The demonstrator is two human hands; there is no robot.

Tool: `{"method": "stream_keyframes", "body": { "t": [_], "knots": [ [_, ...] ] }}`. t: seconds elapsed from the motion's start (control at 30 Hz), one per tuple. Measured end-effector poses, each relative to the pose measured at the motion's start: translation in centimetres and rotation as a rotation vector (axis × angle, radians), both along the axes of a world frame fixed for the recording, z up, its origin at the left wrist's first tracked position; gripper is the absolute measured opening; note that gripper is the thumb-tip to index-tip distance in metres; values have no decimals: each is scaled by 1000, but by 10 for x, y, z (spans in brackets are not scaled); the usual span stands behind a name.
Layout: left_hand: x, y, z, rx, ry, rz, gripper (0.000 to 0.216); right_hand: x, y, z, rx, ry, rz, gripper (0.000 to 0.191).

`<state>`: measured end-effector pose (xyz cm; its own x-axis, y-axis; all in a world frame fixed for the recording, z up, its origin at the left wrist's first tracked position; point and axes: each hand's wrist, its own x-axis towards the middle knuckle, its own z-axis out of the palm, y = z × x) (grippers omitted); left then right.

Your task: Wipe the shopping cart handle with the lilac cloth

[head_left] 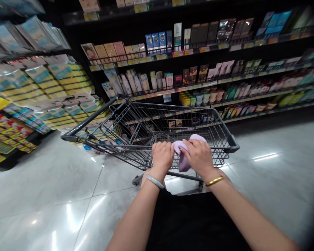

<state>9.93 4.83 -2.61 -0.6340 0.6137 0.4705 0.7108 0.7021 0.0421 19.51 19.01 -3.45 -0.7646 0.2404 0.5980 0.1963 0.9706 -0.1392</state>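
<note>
Head view, scanned from left to right. At far left, slanted store racks (54, 83) packed with flat yellow-and-blue packs, print too blurred to read; lower down, smaller red and yellow packets, equally unreadable. Below and ahead, glossy pale grey tiled floor (54, 181) streaked with ceiling-light reflections, inside a supermarket aisle. At centre, one dark wire shopping cart (94, 120), angled towards the left, nothing certain in its basket, two castors visible beneath. On its near handle bar (136, 148), left hand (162, 155) closed around the bar, knuckles up, one pale bangle (155, 181) at the wrist. Just beside it, touching the same bar, one lilac cloth (183, 164), bunched over the handle and hanging a little below it. Right hand (199, 157) clenched on that cloth, fingers curled into its folds, one gold bangle (214, 181) at the wrist. Two hands, two bangles, one cloth, one cart. Between the forearms, a black garment (188, 223). Behind the cart and running off to the right, dark wall shelving (199, 52) in several tiers, crowded with boxes, bottles and tubes; yellow and red price strips along each edge, no brand or figure legible.
</note>
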Motion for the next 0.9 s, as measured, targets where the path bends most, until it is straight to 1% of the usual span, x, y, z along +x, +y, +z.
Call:
{"method": "stream_keyframes", "body": {
  "t": [0.1, 0.17, 0.37, 0.47, 0.53, 0.63, 0.67, 0.7, 0.73, 0.8, 0.9],
  "knots": [
    [0, 2, 0, 15, 1, 14, 34, 8, 25, 2, 20, 15, -127, 33],
    [0, 4, -1, 22, -2, 24, 34, 8, 32, 4, 37, 42, -159, 35],
    [0, 4, 0, 11, -17, 25, 34, -16, 15, 4, 64, -53, -5, 42],
    [0, 2, 0, -7, -17, 11, 36, -18, 24, 0, 56, -61, 29, 44],
    [0, 1, 0, -14, -22, 0, 36, -14, 41, -4, 7, -56, 5, 47],
    [-1, 2, -1, -11, -32, -2, 35, -12, 57, -4, -164, -24, -146, 52],
    [-2, 4, -2, -9, -35, 6, 34, -15, 55, -2, -199, -18, -175, 53],
    [-2, 6, -3, -8, -37, 16, 33, -19, 50, 0, -200, -23, -173, 52],
    [-3, 7, -3, -11, -38, 26, 31, -25, 42, 2, -176, -33, -148, 50],
    [-4, 11, -4, -30, -44, 30, 25, -37, 20, 8, -55, -89, -35, 46],
    [-5, 13, -2, -66, -60, -4, 18, -48, -2, 11, -24, -95, -10, 46]
  ]
}}
